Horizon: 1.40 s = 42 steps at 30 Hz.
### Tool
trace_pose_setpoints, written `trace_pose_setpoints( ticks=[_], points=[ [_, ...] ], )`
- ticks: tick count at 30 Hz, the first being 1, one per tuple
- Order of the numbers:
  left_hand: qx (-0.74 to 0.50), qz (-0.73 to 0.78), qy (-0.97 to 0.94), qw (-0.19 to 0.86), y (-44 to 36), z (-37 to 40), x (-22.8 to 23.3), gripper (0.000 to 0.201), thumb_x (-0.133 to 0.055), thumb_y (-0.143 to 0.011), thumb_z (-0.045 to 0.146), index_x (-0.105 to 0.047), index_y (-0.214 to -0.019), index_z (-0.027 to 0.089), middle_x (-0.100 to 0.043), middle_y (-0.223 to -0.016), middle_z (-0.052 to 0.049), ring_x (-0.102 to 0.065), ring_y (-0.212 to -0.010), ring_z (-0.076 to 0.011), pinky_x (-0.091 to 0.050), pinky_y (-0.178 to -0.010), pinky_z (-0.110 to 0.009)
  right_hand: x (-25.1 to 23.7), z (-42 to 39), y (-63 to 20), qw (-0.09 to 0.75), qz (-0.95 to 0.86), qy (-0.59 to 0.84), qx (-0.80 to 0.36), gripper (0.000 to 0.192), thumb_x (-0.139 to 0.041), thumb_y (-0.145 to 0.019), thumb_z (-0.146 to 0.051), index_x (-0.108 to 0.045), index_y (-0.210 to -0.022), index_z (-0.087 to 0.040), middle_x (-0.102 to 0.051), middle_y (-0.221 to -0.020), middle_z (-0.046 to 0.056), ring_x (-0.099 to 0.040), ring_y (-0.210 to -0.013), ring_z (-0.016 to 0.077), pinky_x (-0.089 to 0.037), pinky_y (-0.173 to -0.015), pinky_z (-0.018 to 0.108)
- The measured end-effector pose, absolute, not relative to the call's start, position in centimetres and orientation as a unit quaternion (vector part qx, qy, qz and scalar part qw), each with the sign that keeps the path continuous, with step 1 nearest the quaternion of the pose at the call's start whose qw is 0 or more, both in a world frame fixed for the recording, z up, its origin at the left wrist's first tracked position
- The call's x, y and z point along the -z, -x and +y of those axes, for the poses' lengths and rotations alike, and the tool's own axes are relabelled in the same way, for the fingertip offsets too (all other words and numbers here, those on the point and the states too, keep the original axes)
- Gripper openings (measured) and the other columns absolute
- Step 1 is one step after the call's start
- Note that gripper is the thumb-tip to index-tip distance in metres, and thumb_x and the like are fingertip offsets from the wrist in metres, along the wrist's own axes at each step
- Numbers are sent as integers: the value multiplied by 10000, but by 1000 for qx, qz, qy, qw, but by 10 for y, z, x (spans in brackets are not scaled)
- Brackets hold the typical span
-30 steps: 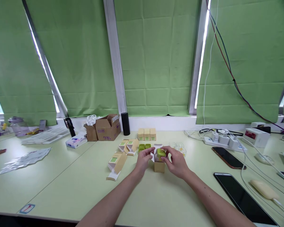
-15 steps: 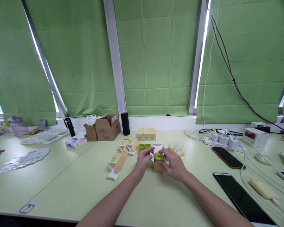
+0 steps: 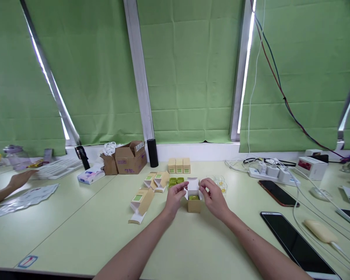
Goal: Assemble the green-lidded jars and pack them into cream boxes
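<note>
Head view. Near middle, on smooth pale tabletop [image 3: 90, 233]: sm. open box [image 3: 194, 207], tan matte card outside, white inside, back flap upright, side flaps out. Down inside it: glossy green item [image 3: 193, 197], top just visible. At box's left side flap: left hand [image 3: 174, 198], fingers extended fwd; pinching card or only touching, can't tell. At right side flap: right hand [image 3: 214, 197], thumb & forefinger tips close together; grip on flap or not, can't tell.

Just beyond, slightly left: shiny green cups [image 3: 172, 182], squarish. Partly behind right hand: clear plastic containers [image 3: 222, 185], rounded. Farther: row of 3 shut boxes [image 3: 179, 166], tan, blocky. To left: pair of opened boxes [image 3: 161, 180]; nearer, single opened box [image 3: 146, 199] w/ white flap out.

Far left: corrugated brown carton [image 3: 130, 161] beside upright black cylinder [image 3: 152, 153]; crinkled silvery sheets [image 3: 26, 200], co-worker's hand [image 3: 22, 179] near. Right: flat glassy tablet [image 3: 297, 241], dark phone [image 3: 277, 192], smooth cream oval [image 3: 321, 230] w/ white cable. Far back: creased green blinds [image 3: 189, 70].
</note>
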<state>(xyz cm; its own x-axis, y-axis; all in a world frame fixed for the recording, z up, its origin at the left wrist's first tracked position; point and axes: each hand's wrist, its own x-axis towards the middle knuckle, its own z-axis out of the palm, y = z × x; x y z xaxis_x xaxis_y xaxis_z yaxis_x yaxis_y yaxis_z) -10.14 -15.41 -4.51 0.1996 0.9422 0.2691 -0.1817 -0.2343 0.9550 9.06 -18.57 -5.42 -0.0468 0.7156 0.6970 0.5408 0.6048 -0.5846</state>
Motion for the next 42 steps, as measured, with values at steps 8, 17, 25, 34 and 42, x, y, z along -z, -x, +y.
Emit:
trace_pose_setpoints(
  ticks=[8,17,25,34,42],
  points=[
    [-540,350,-554,528,101,-154,46,407,-677,-694,273,-810,-1056,142,-783,-997,-112,-679,-976,-257,-493,-864,-342,62,-170,-104,573,-616,526,-123,242,-492,-946,-383,-607,-801,-227,-659,-828,58,-595,-775,231,-469,-722,359],
    [-548,316,-554,541,99,-147,54,381,-721,-678,224,-718,-1053,153,-742,-973,-96,-678,-978,-235,-510,-886,-339,70,-166,-100,582,-580,508,-258,223,-606,-818,-421,-611,-913,-220,-655,-897,54,-574,-631,172,-417,-503,273],
    [-532,313,-561,551,98,-147,55,445,-805,-660,281,-628,-1056,180,-715,-951,-82,-665,-955,-226,-493,-882,-345,65,-173,-92,579,-574,463,-348,329,-552,-720,-302,-564,-1038,-218,-554,-978,19,-561,-622,118,-380,-452,217],
    [-513,321,-580,546,97,-145,59,496,-826,-666,307,-559,-1071,204,-707,-939,-68,-647,-911,-209,-468,-838,-329,66,-176,-88,567,-589,448,-362,376,-555,-751,-340,-519,-1109,-232,-530,-1024,20,-538,-635,102,-378,-450,197],
    [-504,322,-595,536,94,-148,57,524,-839,-657,360,-513,-1044,221,-683,-909,-43,-631,-894,-207,-438,-803,-310,65,-178,-88,567,-588,442,-371,372,-570,-769,-366,-523,-1115,-237,-517,-1030,19,-526,-633,104,-382,-451,203]
  ],
)
